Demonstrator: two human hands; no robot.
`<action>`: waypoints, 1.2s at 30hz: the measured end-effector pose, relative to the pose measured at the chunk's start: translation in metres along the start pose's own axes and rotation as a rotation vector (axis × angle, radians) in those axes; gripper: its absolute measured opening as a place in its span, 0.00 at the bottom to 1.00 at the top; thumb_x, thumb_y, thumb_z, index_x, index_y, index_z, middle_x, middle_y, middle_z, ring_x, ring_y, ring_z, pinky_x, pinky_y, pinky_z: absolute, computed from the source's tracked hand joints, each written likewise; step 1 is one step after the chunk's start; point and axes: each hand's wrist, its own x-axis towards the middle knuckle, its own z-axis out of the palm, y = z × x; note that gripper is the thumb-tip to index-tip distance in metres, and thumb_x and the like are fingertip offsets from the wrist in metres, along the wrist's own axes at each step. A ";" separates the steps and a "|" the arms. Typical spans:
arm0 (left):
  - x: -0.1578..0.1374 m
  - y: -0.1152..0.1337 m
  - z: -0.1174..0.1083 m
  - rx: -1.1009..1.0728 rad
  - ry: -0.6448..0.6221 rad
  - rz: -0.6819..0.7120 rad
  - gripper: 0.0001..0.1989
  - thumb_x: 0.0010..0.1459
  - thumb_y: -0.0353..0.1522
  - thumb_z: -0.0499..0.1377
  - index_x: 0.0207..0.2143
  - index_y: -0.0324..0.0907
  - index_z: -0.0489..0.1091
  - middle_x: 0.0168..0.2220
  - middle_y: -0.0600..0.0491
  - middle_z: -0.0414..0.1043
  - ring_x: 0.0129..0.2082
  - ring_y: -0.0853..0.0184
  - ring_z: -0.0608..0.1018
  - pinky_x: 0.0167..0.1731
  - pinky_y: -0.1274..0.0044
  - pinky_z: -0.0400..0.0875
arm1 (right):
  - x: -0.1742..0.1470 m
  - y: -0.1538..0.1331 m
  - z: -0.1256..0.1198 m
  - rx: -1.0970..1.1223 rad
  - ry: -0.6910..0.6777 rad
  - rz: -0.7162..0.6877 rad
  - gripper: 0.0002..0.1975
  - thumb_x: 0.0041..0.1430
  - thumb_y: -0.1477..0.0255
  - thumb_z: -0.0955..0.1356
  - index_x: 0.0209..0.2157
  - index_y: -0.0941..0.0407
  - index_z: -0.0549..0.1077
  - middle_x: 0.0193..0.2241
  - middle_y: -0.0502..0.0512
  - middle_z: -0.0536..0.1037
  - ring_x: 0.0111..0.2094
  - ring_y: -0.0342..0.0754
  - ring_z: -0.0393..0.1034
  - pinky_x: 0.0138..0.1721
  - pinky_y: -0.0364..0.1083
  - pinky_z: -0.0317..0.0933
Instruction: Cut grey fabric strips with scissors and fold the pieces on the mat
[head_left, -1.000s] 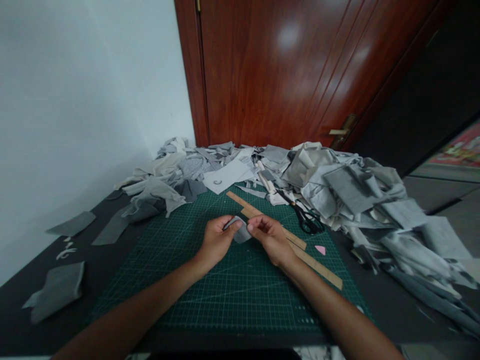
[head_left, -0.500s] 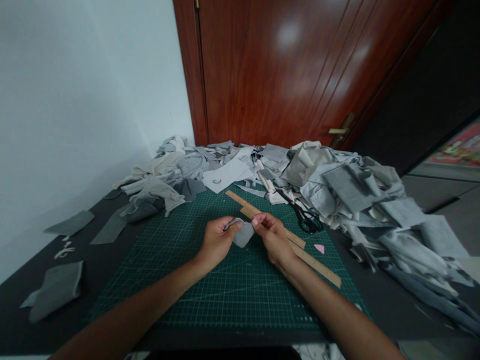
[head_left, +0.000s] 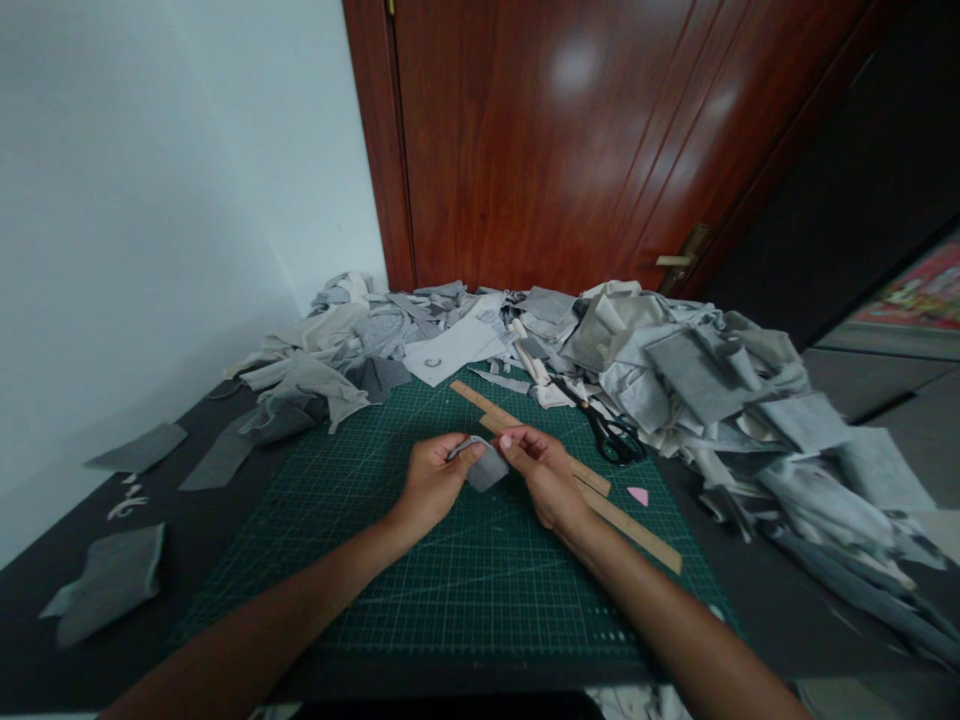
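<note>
A small grey piece of fabric (head_left: 487,470) hangs between my two hands, above the green cutting mat (head_left: 360,560). My left hand (head_left: 439,478) pinches its upper left edge between thumb and fingers, where the cloth looks folded over. My right hand (head_left: 538,470) is closed at the upper right corner, thumb and fingertips pressed together on the cloth. Beneath and beyond my right hand lie wooden rulers (head_left: 637,530), partly hidden by it. A pair of black scissors (head_left: 615,440) rests farther right, and a pink triangular piece (head_left: 638,495), perhaps tailor's chalk, is on the mat.
Heaps of grey and cream fabric scraps (head_left: 697,375) line the back and right of the dark table (head_left: 225,540). White paper (head_left: 454,350) with a curved mark lies at the back. Grey cloth pieces (head_left: 116,580) sit at the left. A wooden door (head_left: 525,150) stands behind.
The fabric's hanging part has shifted and turned slightly between my hands, and it looks darker now. My right hand has moved a little to the left. Both hands keep hold.
</note>
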 end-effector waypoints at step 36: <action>-0.001 -0.014 0.009 -0.412 -0.083 -0.100 0.26 0.49 0.52 0.70 0.31 0.36 0.79 0.28 0.49 0.78 0.26 0.66 0.75 0.28 0.77 0.68 | 0.009 -0.015 -0.017 -0.158 0.350 -0.270 0.17 0.53 0.54 0.75 0.30 0.53 0.77 0.25 0.49 0.75 0.27 0.48 0.67 0.35 0.49 0.64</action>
